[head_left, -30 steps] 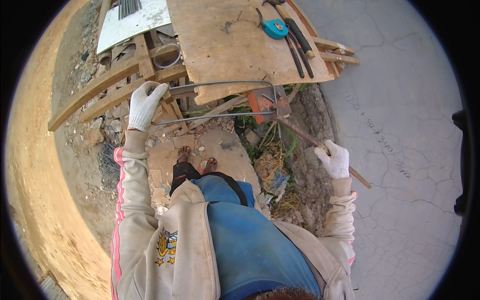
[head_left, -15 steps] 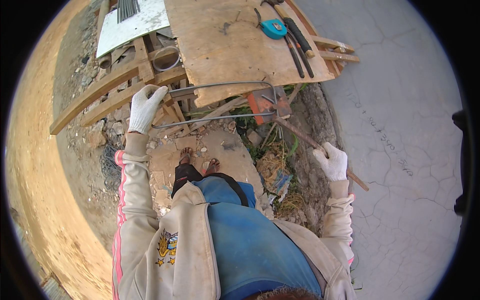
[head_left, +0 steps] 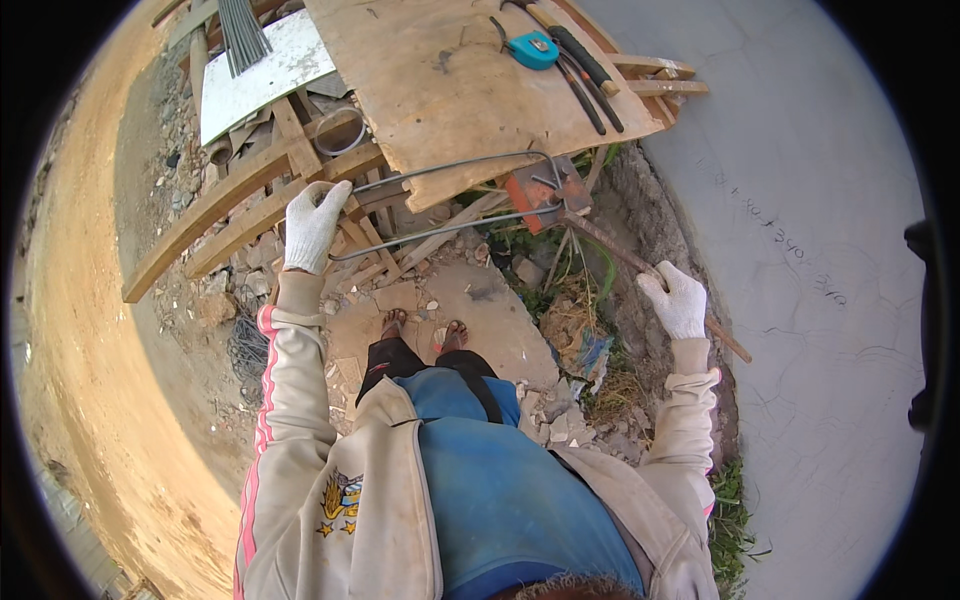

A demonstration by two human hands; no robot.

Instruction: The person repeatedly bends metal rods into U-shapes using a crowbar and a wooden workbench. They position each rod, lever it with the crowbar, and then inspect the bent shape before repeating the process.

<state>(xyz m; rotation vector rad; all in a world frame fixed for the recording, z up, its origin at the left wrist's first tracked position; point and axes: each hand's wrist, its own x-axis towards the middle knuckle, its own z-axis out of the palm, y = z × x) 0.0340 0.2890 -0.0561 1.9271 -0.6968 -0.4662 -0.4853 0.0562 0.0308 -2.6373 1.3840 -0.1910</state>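
My gloved left hand point(head_left: 314, 225) grips the left part of a bent steel rod loop point(head_left: 440, 222), whose right end sits among the pins of an orange-and-grey steel bending block point(head_left: 527, 203). My gloved right hand point(head_left: 670, 298) is closed on a long rusty bar point(head_left: 616, 245) that slants from the block down to the right. The block is at the near right edge of a worn plywood board point(head_left: 440, 90), with the loop's upper side running along that edge.
On the plywood lie a teal tape measure point(head_left: 532, 50), long-handled pliers point(head_left: 585, 100) and a hammer point(head_left: 575, 55). A white board point(head_left: 255, 105) carries several steel rods point(head_left: 243, 40). Timber beams point(head_left: 200, 220), rubble, weeds point(head_left: 730, 530) and a cracked grey concrete surface point(head_left: 800, 400) surround my feet.
The view has turned slightly, so the board and tools sit a little differently in it. My hands appear slightly shifted, with the same grip on loop and bar.
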